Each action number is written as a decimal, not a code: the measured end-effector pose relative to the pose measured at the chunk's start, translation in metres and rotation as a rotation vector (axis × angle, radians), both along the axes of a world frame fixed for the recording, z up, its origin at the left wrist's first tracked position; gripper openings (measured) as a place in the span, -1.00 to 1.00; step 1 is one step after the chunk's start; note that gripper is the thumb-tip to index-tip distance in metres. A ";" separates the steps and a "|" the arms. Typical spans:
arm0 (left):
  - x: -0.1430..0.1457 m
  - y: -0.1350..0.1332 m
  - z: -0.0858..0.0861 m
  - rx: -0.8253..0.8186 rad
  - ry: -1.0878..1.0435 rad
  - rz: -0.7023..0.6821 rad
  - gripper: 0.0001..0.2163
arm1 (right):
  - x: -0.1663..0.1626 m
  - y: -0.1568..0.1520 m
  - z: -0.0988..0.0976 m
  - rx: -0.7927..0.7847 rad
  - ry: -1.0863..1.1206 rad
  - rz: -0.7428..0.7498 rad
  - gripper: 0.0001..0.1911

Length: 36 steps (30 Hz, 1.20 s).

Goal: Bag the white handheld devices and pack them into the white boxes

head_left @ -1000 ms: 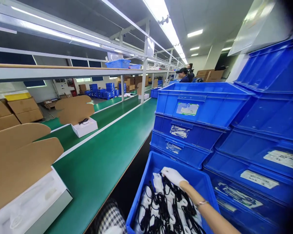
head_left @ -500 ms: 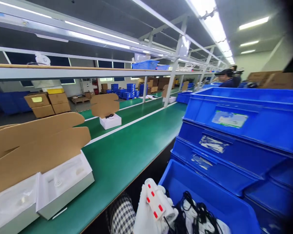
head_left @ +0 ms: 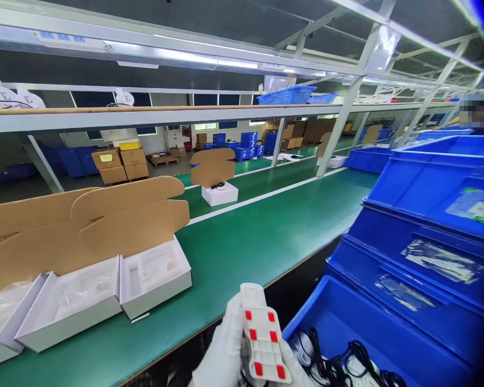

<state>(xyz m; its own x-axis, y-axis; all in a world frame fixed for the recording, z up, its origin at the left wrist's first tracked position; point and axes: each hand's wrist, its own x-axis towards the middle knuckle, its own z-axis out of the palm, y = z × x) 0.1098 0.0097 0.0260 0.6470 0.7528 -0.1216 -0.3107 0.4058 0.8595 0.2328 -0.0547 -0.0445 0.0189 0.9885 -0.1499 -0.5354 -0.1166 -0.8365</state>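
A white plastic device (head_left: 263, 338) with red square stickers stands upright at the bottom centre. My gloved left hand (head_left: 221, 352) wraps it from the left, thumb up along its side. A bit of white glove under its right edge is my right hand (head_left: 297, 371), closed against the device. Just right of my hands is a blue bin (head_left: 347, 322) with several more white devices and black cables (head_left: 339, 368). On the green belt (head_left: 246, 236) to the left lie open white boxes with brown flaps (head_left: 155, 274), the nearest about a hand's length from the device.
Stacked blue crates (head_left: 427, 215) fill the right side. Another open box (head_left: 220, 192) with a black cable sits farther up the belt. A shelf rail (head_left: 145, 115) runs overhead. Cartons (head_left: 121, 164) stand beyond the belt. Another person (head_left: 479, 110) is at the far right.
My right hand reached into the blue bin, then came out with a white device. The device is now held upright in front of me, and my view has swung left toward the boxes.
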 end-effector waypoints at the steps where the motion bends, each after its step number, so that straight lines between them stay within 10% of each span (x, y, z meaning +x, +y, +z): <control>1: -0.009 0.004 0.003 0.028 0.007 0.028 -0.41 | -0.004 0.005 -0.006 -0.008 0.122 0.012 -0.50; 8: -0.058 0.023 -0.019 0.050 0.049 0.274 -0.33 | -0.030 0.026 0.008 0.020 0.556 0.051 -0.42; 21: -0.075 0.006 -0.011 0.015 0.097 0.269 -0.29 | -0.055 0.023 0.077 0.116 0.373 0.047 -0.48; 36: -0.072 0.016 -0.029 0.235 0.112 0.443 -0.40 | -0.054 0.030 0.092 0.116 0.241 -0.006 -0.54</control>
